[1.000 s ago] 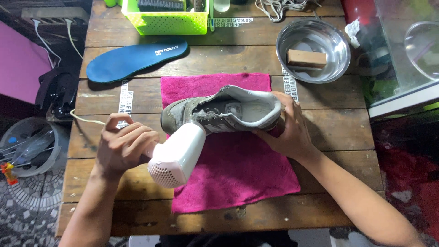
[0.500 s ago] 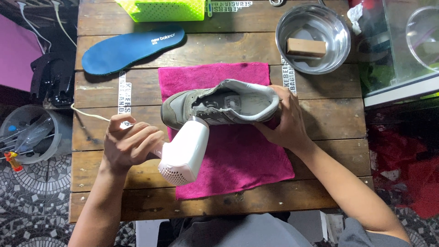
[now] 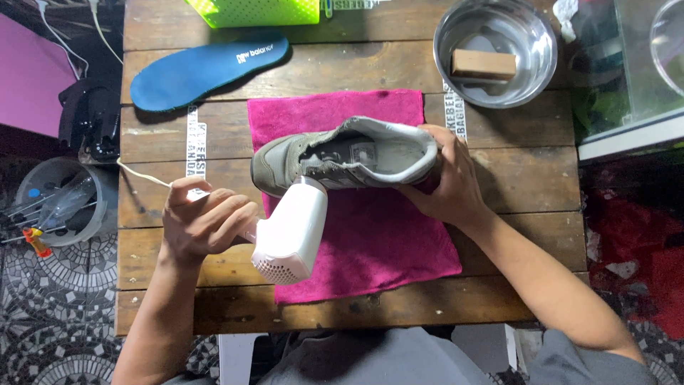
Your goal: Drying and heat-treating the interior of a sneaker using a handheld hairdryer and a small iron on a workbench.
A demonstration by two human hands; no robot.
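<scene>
At the centre of the wooden table [image 3: 499, 178], a grey sneaker [image 3: 349, 157] lies on its side over a magenta towel [image 3: 370, 242], toe to the left and heel to the right. The right hand [image 3: 445, 178] is clamped around the heel end, holding the shoe just above the cloth. The left hand [image 3: 206, 221] is closed on the handle of a white hair dryer [image 3: 292, 232], whose nozzle meets the shoe's near side by the lacing; whether it touches cannot be confirmed from this view. Compared with the frames of a second ago, the dryer body has swung slightly, and its nozzle sits closer to the upper; the shoe has hardly shifted. This suggests drying is in progress along the near flank. A blue insole [image 3: 206, 71] lies at far left, and a steel bowl [image 3: 499, 53] holding a tan block [image 3: 484, 64] stands at far right.
</scene>
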